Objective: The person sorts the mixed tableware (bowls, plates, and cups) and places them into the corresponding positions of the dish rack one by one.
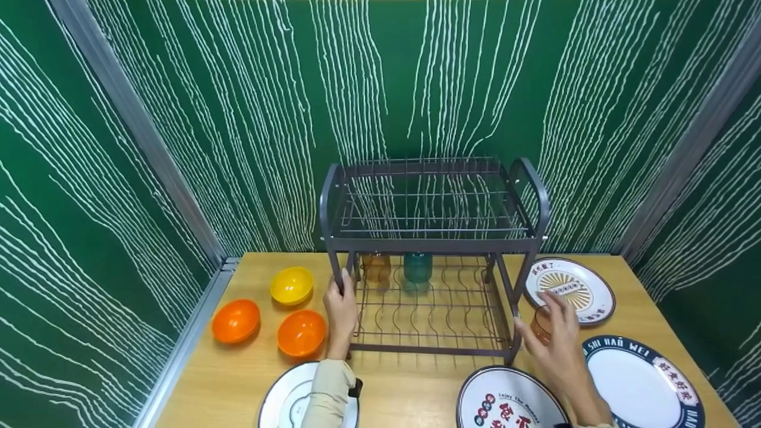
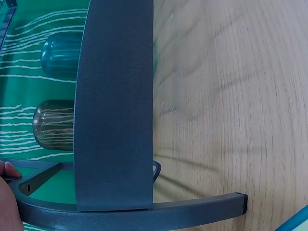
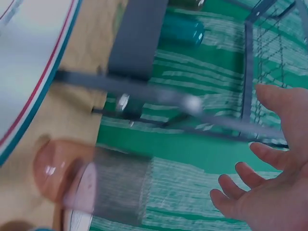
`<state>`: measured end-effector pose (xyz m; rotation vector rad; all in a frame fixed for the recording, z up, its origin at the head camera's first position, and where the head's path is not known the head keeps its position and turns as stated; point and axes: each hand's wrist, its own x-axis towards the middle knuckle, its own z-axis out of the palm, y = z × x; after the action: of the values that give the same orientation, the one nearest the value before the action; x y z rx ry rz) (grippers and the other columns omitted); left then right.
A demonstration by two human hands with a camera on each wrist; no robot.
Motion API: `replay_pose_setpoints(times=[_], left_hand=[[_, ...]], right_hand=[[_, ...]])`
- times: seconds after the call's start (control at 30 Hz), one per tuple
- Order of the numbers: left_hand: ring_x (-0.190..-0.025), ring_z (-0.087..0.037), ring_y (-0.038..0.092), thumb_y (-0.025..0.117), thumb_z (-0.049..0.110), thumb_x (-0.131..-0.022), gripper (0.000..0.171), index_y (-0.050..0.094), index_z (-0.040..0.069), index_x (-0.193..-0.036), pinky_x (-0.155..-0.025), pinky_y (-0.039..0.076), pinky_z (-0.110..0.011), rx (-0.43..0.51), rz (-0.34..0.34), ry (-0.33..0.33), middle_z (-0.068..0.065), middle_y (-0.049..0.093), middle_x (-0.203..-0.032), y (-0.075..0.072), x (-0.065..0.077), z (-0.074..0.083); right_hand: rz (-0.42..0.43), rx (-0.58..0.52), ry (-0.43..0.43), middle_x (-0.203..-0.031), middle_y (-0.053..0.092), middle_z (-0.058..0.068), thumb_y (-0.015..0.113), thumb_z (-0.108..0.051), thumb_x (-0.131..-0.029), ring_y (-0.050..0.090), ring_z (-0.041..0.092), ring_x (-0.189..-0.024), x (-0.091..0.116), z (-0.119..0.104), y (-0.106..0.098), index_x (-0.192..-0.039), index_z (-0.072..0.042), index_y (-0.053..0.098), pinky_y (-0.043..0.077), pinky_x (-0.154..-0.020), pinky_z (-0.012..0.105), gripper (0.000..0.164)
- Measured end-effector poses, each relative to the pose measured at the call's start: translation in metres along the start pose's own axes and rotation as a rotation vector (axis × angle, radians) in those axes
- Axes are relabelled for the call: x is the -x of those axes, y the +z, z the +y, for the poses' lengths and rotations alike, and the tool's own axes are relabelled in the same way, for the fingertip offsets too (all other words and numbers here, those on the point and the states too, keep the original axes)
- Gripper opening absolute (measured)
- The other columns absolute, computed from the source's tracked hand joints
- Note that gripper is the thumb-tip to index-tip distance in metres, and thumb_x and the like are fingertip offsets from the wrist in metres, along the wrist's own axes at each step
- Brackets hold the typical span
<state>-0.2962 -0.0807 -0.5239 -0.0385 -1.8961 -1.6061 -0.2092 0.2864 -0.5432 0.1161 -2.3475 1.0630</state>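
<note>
A dark two-tier metal dish rack stands on the table. My left hand grips its left front post; in the left wrist view only a bit of that hand shows at the frame's edge. On the lower tier are an amber glass and a teal glass, both upside down in the rack. Off the rack's right side, my right hand has its fingers spread and nothing in them. Close to it on the table stands a clear brownish glass, partly hidden by the hand in the head view.
Left of the rack are a yellow bowl and two orange bowls. White plates lie in front, one partly under my left forearm, another nearer the right. Two more plates lie at the right. Green walls enclose the table.
</note>
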Motion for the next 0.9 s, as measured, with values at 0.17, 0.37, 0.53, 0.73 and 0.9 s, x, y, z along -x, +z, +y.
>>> replay_pose_setpoints(times=[0.17,0.37,0.53,0.73,0.9], left_hand=[[-0.053,-0.010,0.034,0.050,0.008,-0.098,0.023,0.051,0.000,-0.076,-0.047,0.029,-0.024,-0.003,0.007,0.005,-0.001,0.037,-0.060,0.000,-0.001,-0.001],[-0.051,-0.010,0.032,0.050,0.011,-0.099,0.029,0.049,-0.001,-0.072,-0.047,0.027,-0.022,-0.012,0.007,-0.018,0.000,0.035,-0.058,0.000,0.001,0.000],[-0.052,-0.011,0.034,0.049,0.013,-0.099,0.028,0.051,-0.001,-0.075,-0.048,0.028,-0.023,-0.009,-0.001,-0.025,0.000,0.036,-0.059,-0.001,0.000,0.001],[-0.052,-0.010,0.033,0.050,0.011,-0.099,0.028,0.050,-0.002,-0.074,-0.047,0.028,-0.023,-0.015,0.007,-0.018,-0.001,0.036,-0.059,0.000,0.000,0.002],[-0.051,-0.010,0.033,0.049,0.011,-0.099,0.028,0.050,0.000,-0.074,-0.046,0.028,-0.022,-0.012,-0.001,-0.012,0.000,0.036,-0.058,-0.001,0.000,0.000]], right_hand=[[-0.024,0.071,0.082,-0.147,0.023,0.021,0.065,-0.028,-0.091,0.023,0.044,-0.133,0.001,0.017,-0.013,-0.143,-0.008,0.036,0.024,-0.100,0.069,0.063],[-0.026,0.098,0.098,-0.147,0.021,0.024,0.063,-0.026,-0.092,0.021,0.046,-0.132,0.000,0.039,-0.016,-0.145,-0.006,0.031,0.021,-0.100,0.070,0.066],[-0.051,0.116,0.101,-0.145,0.019,0.030,0.066,-0.024,-0.090,0.022,0.052,-0.129,-0.002,0.056,-0.012,-0.145,-0.003,0.029,0.023,-0.095,0.073,0.069],[-0.067,0.118,0.111,-0.144,0.019,0.034,0.064,-0.025,-0.091,0.022,0.055,-0.127,-0.004,0.068,-0.006,-0.142,0.001,0.031,0.022,-0.094,0.074,0.067],[-0.131,0.143,0.150,-0.144,0.018,0.035,0.059,-0.033,-0.094,0.020,0.055,-0.128,-0.004,0.071,-0.003,-0.146,0.000,0.027,0.023,-0.093,0.075,0.070]])
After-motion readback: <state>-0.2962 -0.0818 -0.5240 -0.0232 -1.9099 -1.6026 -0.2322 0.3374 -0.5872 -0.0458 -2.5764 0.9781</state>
